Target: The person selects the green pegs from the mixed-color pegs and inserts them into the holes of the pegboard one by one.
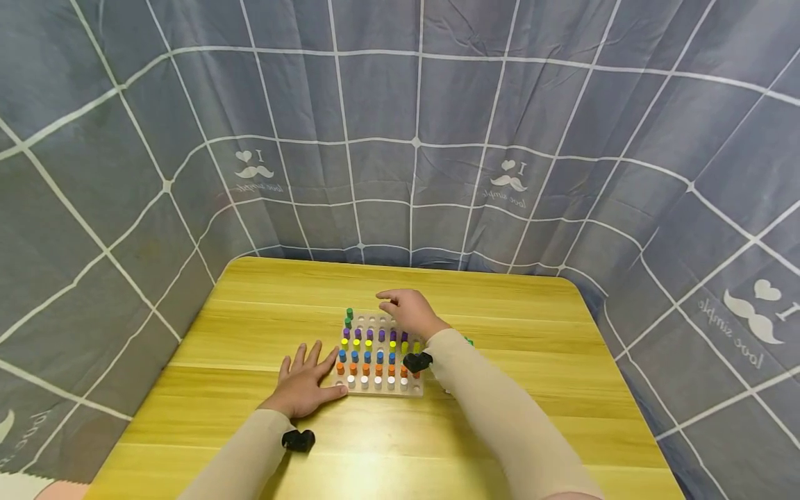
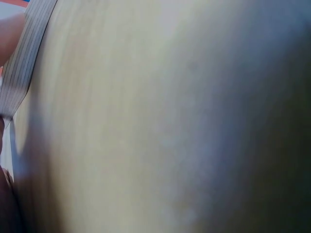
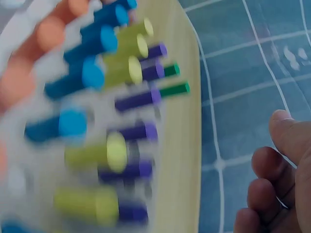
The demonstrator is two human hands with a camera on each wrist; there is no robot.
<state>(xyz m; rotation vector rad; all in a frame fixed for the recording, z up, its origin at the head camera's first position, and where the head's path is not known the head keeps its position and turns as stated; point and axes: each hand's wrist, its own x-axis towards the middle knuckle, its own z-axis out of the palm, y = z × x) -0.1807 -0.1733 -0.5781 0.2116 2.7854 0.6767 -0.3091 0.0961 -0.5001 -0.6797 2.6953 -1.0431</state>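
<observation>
A wooden pegboard (image 1: 381,392) lies on the table, holding rows of white pegs (image 1: 378,382), orange pegs (image 1: 365,369), blue pegs (image 1: 367,357), yellow pegs (image 1: 369,344) and purple pegs (image 1: 370,335). Two green pegs (image 1: 348,322) stand at its far left corner. My left hand (image 1: 301,387) lies flat with fingers spread, thumb and fingertips touching the board's left edge. Over the far right part of the board hovers my right hand (image 1: 412,311). In the right wrist view its fingers (image 3: 266,162) curl loosely, with nothing visible in them. The right forearm hides the board's right side.
The wooden table (image 1: 262,305) carries the board, and a grey curtain (image 1: 381,167) with white lines hangs around it. Something green (image 1: 469,342) peeks out beyond the right sleeve. Blurred table surface fills most of the left wrist view, beside the board's layered edge (image 2: 24,63).
</observation>
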